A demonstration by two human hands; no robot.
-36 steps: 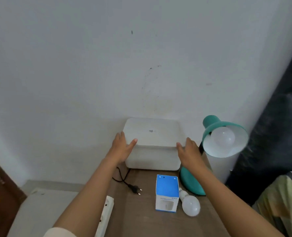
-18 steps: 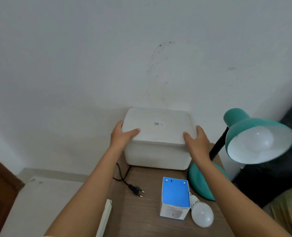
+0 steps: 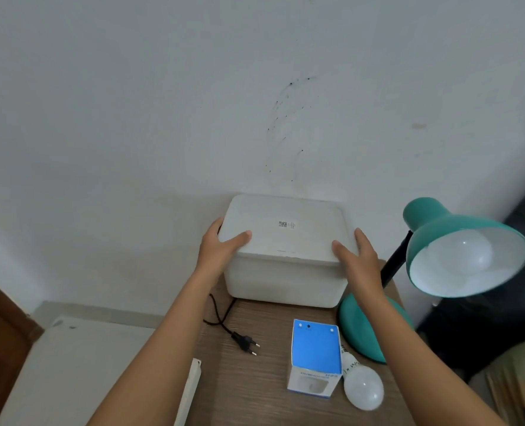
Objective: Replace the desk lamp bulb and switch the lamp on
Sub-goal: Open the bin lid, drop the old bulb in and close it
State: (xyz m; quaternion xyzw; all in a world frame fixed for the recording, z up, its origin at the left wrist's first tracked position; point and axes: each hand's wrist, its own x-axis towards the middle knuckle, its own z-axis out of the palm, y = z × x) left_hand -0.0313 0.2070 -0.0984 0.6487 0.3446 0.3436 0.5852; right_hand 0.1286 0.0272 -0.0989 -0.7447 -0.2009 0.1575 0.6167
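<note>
You're gripping the big white box (image 3: 285, 250) at 12 o'clock on the surface (image 3: 255, 388), left hand (image 3: 221, 250) and right hand (image 3: 356, 256) both spread flat against its opposite sides, thumbs lying on the lid. The teal lamp (image 3: 457, 241) is sitting at 3 o'clock with a bulb in its shade, its base touching your right forearm. The blue bulb carton (image 3: 315, 358) and spare bulb (image 3: 362, 387) are lying at 5 o'clock, the unplugged plug (image 3: 244, 342) at 7. If you're swinging that box rightward, I'd guess it's clipping the lamp neck and tipping it. Compared with a moment ago, your hands are sitting on the same spots; mostly the view is getting closer.
</note>
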